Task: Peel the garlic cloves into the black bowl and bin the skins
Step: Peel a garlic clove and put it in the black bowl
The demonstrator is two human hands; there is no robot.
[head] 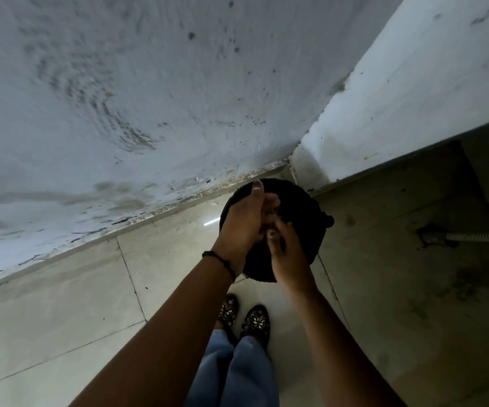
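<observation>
While I look down through the head camera, both hands meet right over the black bin (pixel 299 207). It stands on the floor (pixel 61 318), in the corner by the wall (pixel 120 83). The left hand (pixel 244 227) is cupped, thumb up. The right hand (pixel 288 259) touches its palm. Some pale bits (pixel 269 215) sit between them, too blurry to name. I cannot tell if the fingers grip anything.
</observation>
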